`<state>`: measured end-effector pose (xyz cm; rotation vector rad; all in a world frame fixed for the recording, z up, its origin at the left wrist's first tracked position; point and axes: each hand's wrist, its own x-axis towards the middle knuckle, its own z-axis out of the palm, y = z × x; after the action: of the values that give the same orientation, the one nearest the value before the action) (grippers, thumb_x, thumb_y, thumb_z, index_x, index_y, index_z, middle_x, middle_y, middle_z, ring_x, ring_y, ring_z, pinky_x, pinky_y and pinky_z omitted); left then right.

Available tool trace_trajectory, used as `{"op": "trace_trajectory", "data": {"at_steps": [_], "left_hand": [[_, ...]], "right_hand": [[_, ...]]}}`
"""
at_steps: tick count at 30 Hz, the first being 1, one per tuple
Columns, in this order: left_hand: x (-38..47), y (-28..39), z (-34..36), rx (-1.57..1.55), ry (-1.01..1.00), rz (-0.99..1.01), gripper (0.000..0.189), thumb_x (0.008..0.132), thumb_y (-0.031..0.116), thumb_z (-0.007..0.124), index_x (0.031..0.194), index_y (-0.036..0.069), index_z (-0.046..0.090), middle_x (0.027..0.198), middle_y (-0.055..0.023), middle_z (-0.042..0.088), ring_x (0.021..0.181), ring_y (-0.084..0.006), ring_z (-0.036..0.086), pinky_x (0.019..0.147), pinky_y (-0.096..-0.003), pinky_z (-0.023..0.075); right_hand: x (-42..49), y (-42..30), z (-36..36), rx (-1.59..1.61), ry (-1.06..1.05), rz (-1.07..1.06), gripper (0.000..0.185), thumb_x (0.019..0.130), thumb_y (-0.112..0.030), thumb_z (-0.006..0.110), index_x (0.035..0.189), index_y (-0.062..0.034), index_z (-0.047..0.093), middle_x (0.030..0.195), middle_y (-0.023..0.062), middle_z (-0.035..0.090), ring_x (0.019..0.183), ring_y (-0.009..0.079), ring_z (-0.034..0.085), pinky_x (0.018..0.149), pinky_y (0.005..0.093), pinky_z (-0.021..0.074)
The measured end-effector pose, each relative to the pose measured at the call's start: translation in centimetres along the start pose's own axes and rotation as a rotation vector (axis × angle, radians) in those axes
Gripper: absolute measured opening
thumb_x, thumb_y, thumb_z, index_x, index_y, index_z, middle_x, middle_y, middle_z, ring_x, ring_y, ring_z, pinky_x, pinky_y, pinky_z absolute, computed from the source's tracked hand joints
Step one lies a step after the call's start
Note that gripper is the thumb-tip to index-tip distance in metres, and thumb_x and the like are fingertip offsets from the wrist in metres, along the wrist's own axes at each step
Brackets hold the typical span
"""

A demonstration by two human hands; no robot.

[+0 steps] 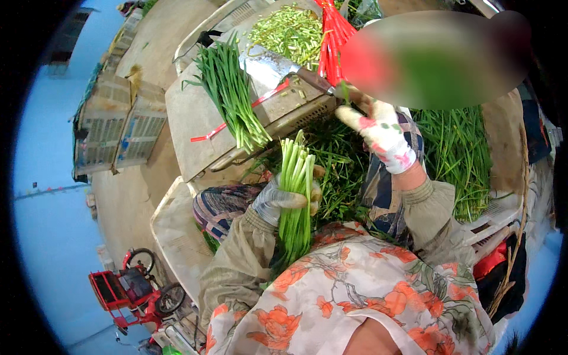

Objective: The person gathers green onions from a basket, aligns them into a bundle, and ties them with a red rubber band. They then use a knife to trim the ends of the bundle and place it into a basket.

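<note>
My left hand (284,199), in a grey-coated glove, is closed around a bunch of green garlic chives (296,177), pale cut ends pointing up and away from me. My right hand (381,128), in a white glove with pink flower print, is raised near the handle of a cleaver (266,66); whether its fingers touch the handle or hold anything I cannot tell. The cleaver's blade lies flat on a board over a crate. On that board another chive bunch (230,97) rests across a red tie strip (213,133), beside a pile of chopped stem ends (288,33).
A bundle of red strips (333,40) hangs at the board's far edge. Loose greens (339,173) lie between my knees. More chives (452,159) fill a crate at right. Stacked crates (102,128) and a red tricycle (137,288) stand at left. A blurred patch hides the upper right.
</note>
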<state>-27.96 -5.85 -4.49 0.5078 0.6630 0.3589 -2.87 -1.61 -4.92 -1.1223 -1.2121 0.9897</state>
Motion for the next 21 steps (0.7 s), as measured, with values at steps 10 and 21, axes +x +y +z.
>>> {"op": "trace_trajectory", "data": {"at_steps": [10,21], "left_hand": [[1.0,-1.7,-2.3,0.008,-0.09,-0.006,0.078,0.06,0.016,0.081,0.127,0.002,0.043,0.099,-0.0163,0.061,0.085,-0.0308,0.064,0.073,-0.0435,0.054],[0.8,-1.5,-2.6,-0.149,-0.075,0.04,0.077,0.069,0.016,0.081,0.131,0.002,0.038,0.097,-0.0096,0.061,0.083,-0.0268,0.062,0.072,-0.043,0.0535]], "right_hand": [[-0.6,2.5,2.2,0.219,-0.801,0.104,0.05,0.095,-0.041,0.041,0.121,0.0011,0.053,0.118,0.0165,0.058,0.109,0.0229,0.054,0.096,0.0338,0.0405],[-12.1,2.4,2.2,-0.357,-0.213,0.508,0.069,0.08,-0.04,0.067,0.128,0.0024,0.041,0.112,0.026,0.058,0.099,0.034,0.06,0.086,0.0376,0.0483]]}}
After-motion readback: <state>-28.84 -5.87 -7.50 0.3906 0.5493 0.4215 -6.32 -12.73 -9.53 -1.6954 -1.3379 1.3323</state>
